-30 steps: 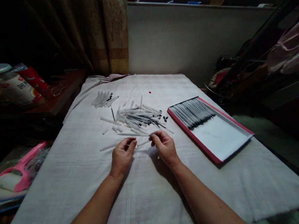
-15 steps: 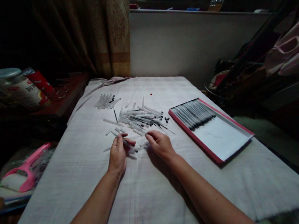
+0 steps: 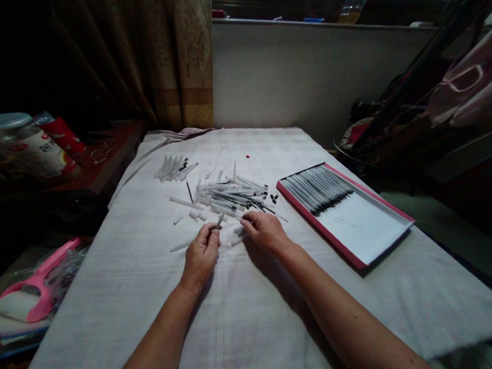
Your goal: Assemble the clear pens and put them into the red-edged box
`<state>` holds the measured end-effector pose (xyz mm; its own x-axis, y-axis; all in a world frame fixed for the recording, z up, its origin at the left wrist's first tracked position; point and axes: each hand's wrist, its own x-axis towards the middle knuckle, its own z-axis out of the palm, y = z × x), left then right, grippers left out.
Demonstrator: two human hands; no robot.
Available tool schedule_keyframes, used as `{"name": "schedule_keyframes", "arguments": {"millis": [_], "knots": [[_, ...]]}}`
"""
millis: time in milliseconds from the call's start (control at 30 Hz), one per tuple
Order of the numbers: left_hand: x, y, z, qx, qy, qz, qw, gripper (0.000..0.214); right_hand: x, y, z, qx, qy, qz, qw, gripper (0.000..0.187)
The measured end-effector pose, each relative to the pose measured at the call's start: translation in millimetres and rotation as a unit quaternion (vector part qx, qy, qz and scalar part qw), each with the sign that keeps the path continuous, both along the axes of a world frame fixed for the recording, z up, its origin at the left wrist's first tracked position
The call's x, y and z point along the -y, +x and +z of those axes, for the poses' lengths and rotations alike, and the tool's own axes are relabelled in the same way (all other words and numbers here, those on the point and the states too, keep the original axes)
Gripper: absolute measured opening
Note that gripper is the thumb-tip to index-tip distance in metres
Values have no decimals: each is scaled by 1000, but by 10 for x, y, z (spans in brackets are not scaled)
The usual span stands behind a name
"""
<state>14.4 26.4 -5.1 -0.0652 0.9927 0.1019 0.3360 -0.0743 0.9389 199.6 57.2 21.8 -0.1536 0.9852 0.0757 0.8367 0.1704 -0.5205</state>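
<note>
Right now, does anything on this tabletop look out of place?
Yes: a small red piece lies alone beyond the jumbled pen parts. It stands out because those parts look black, whitish or clear.

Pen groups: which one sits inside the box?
The neat row in the red-edged box; the central heap and smaller left bundle lie on the cloth.

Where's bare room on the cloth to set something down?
Free: cloth between left forearm and right forearm; cloth between right forearm and tray; tray's near end. Crowded: central pile of pen parts; tray's far end, lined with pens.
</note>
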Motion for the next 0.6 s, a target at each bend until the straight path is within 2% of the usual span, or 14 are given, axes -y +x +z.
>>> {"name": "schedule_keyframes", "arguments": {"millis": [100, 200, 300, 400, 500, 600], "knots": [[52, 2, -15, -121, 94, -37, 987, 30, 105, 177, -96, -199, -21, -3, 980, 23], [104, 26, -4, -207, 152, -90, 962, 30, 187, 251, -167, -388, -82, -9, 918, 35], [127, 40, 4, -257, 173, -105, 945, 31, 214, 248, -166, -499, -146, -20, 854, 38], [121, 34, -6, -267, 185, -103, 940, 31, 197, 245, -128, -554, -162, -57, 815, 34], [105, 25, -19, -263, 194, -97, 940, 31, 176, 271, -112, -567, -158, -79, 804, 36], [94, 41, -22, -234, 208, -75, 947, 31, 193, 281, -123, -527, -156, -77, 832, 32]]}}
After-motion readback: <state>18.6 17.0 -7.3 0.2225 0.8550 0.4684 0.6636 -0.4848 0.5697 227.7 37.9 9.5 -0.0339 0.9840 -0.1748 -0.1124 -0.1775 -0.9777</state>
